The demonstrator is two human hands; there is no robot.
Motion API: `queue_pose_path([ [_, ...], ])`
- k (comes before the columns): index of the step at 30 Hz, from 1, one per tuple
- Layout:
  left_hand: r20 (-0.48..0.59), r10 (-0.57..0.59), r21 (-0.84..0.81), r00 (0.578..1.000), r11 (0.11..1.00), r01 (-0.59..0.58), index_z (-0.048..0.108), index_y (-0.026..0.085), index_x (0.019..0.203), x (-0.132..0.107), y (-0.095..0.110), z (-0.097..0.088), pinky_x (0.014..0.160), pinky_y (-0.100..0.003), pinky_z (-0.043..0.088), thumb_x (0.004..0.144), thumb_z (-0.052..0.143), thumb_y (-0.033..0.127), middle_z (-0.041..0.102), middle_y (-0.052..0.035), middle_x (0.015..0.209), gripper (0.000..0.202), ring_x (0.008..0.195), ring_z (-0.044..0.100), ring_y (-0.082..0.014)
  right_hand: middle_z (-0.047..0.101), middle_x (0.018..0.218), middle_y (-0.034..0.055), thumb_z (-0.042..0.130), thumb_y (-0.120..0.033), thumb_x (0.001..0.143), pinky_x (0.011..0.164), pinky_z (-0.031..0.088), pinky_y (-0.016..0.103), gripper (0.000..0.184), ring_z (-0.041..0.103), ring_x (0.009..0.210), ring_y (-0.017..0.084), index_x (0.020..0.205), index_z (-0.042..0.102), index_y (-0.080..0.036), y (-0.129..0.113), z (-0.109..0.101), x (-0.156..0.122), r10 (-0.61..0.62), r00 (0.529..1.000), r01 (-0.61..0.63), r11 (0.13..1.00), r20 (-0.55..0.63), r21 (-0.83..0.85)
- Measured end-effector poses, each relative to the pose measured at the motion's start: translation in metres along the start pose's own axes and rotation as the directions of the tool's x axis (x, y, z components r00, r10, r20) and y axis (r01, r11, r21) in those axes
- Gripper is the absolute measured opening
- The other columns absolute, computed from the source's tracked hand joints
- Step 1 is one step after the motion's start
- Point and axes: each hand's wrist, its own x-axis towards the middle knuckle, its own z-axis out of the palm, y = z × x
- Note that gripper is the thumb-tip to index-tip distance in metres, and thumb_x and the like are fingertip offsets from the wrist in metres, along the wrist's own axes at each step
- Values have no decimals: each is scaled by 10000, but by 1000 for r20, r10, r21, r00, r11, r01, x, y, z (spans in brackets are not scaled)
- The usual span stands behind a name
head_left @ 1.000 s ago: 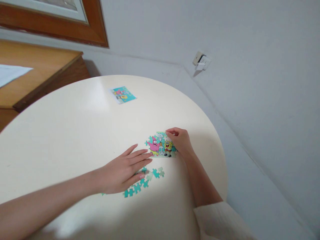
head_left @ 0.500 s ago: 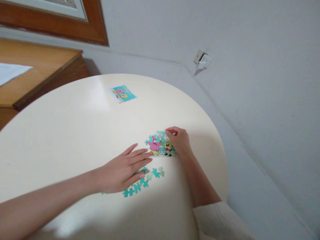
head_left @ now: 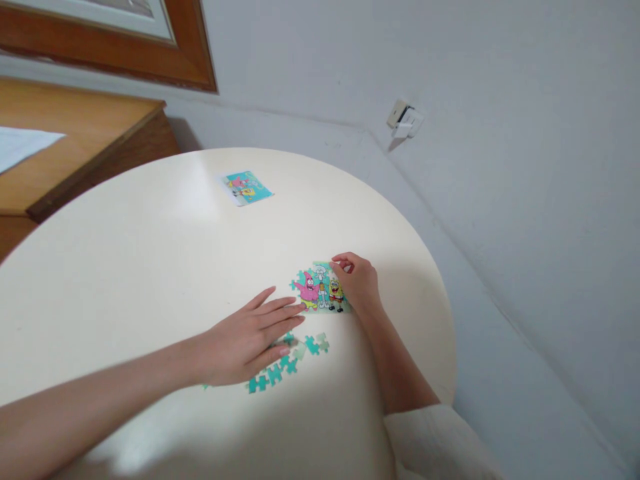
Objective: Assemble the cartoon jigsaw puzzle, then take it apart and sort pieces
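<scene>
A partly joined cartoon jigsaw (head_left: 317, 291) lies on the round cream table (head_left: 150, 267), right of centre. My right hand (head_left: 356, 281) rests at the jigsaw's right edge with thumb and forefinger pinched at its top right corner, on a piece too small to make out. My left hand (head_left: 245, 340) lies flat, fingers stretched out, its fingertips touching the jigsaw's lower left edge. Several loose teal pieces (head_left: 287, 363) lie just below and partly under the left fingers.
A small picture card (head_left: 245, 187) showing the same cartoon lies at the table's far side. A wooden desk (head_left: 75, 143) with white paper stands at the left, under a framed picture. The table's right edge is close to the wall, which carries a socket (head_left: 404, 121).
My right hand has shifted very slightly to the left along the jigsaw's top right corner. My left hand and the loose pieces have stayed where they were.
</scene>
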Motion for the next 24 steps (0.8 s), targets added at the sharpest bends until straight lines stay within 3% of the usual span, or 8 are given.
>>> queue_pose_path([
  [6,-25,-48,-127,999,991,44,371,171,1368,0,-1,-2,1151,-467,123,958,319,303,431,-109,1410,434,1337,337,-208,676,648,25,514,-324,750,610,437,272,219,630,631,175,826,664,-184,7,-1,1,37,999,-26,965,-40,262],
  [10,-89,-134,-316,987,944,99,442,175,1304,1,-1,-6,1142,-452,182,963,293,305,479,-113,1367,395,1294,401,-191,663,606,30,502,-350,746,579,436,263,253,618,591,170,812,660,-165,10,-2,0,39,997,-17,951,-63,307],
  [15,-145,-353,-624,924,757,192,572,168,1131,5,-4,-7,994,-388,416,952,292,408,612,-106,1181,410,1136,537,-202,658,609,31,493,-376,749,564,434,259,280,598,572,159,821,662,-165,11,-1,-2,8,997,15,955,-77,296],
  [18,-155,-453,-734,878,647,204,614,167,1025,7,-8,-5,966,-384,431,928,329,462,649,-92,1089,422,1079,563,-209,664,622,37,501,-386,746,574,441,266,284,604,586,165,820,662,-165,13,-1,-1,3,997,20,955,-79,296],
  [24,-156,-513,-851,844,503,148,623,141,902,10,-15,-4,964,-389,408,892,399,458,661,-104,1013,388,1018,580,-210,649,595,36,507,-395,729,572,436,276,306,594,572,168,822,668,-152,13,-1,-1,3,997,19,954,-73,300],
])
